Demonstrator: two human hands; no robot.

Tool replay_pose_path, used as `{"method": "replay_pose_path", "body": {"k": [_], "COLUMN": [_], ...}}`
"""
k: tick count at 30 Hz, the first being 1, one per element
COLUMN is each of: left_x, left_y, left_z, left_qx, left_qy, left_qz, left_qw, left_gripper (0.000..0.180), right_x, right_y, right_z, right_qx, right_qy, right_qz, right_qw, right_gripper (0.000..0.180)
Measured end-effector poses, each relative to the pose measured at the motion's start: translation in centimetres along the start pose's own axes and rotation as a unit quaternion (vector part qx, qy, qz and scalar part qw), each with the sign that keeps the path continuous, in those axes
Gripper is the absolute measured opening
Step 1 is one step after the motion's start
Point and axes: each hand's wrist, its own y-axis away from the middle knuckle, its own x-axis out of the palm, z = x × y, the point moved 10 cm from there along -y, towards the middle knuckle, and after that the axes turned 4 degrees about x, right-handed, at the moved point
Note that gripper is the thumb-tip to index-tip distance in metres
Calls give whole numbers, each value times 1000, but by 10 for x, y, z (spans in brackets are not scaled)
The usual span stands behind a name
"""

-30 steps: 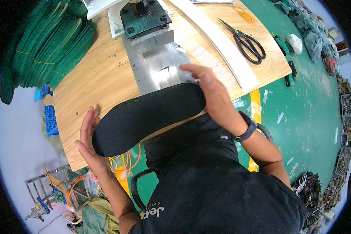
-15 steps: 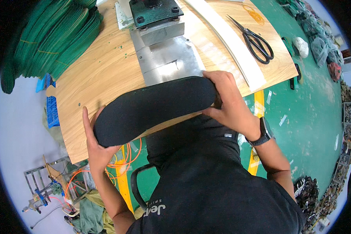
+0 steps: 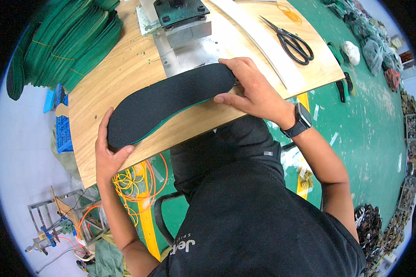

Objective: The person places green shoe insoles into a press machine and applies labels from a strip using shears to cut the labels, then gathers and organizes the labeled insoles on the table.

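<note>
A black insole (image 3: pixel 171 94) with a green edge along its near side is held in front of me, over the near part of the wooden table. My left hand (image 3: pixel 108 159) grips its wide end, thumb at the near edge and fingers round the outer side. At the narrower end, my right hand (image 3: pixel 259 92) has its fingers at the far edge and its thumb close to the near edge. Just beyond the insole lies a metal plate (image 3: pixel 196 55), partly hidden by it, below a machine part with a dark bolted plate (image 3: pixel 180 14).
Stacks of green insoles (image 3: pixel 74 41) tied with bands stand at the far left. On the table (image 3: pixel 90 124) to the right are a long white strip (image 3: pixel 249 39), black-handled scissors (image 3: pixel 293 44) and yellow bands (image 3: pixel 290 16). Orange and yellow hoses (image 3: pixel 134 182) hang below the near edge.
Both hands have moved the insole away from my body, toward the metal plate. It has tipped, so more of its green near edge shows. My right thumb has shifted along the near side.
</note>
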Motion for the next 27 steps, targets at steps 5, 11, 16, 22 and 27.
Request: {"method": "replay_pose_path", "body": {"k": [5,11,16,22,27], "left_x": [0,-3,-9,-22,-19], "left_y": [4,2,-19,-54,-65], "left_z": [-6,-6,-2,22,32], "left_qx": [-30,-55,-52,-17,-25], "left_qy": [41,45,-3,4,43], "left_qz": [1,-60,-59,-44,-30], "left_qw": [999,996,997,999,998], "left_gripper": [113,119,116,113,110], "right_x": [1,3,12,22,25], "right_y": [3,-3,-24,-44,-49], "right_z": [3,-10,-19,-29,-39], "right_qx": [-1,39,39,46,70], "right_qy": [10,-2,36,73,104], "right_qz": [2,17,-33,-132,-156], "right_qw": [1000,999,998,987,980], "right_gripper": [69,67,60,55,54]}}
